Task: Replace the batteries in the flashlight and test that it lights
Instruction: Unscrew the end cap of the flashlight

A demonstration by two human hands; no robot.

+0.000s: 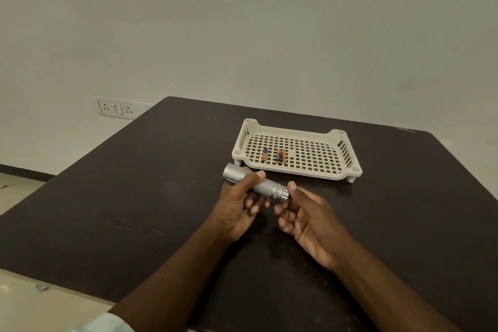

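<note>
A silver metal flashlight (pixel 265 186) lies level above the dark table, head pointing left, tail cap to the right. My left hand (pixel 239 203) grips its middle, thumb on top. My right hand (pixel 305 211) is at the tail end, thumb and fingertips touching the tail cap (pixel 284 196). Behind them stands a cream perforated tray (pixel 296 152). In it lie three small batteries with orange and black wrap: one alone (pixel 265 154) and a pair side by side (pixel 281 156).
The dark table (pixel 151 197) has its left edge running diagonally and its near edge at the bottom left. A wall socket plate (pixel 118 108) sits on the pale wall beyond the table's far left corner.
</note>
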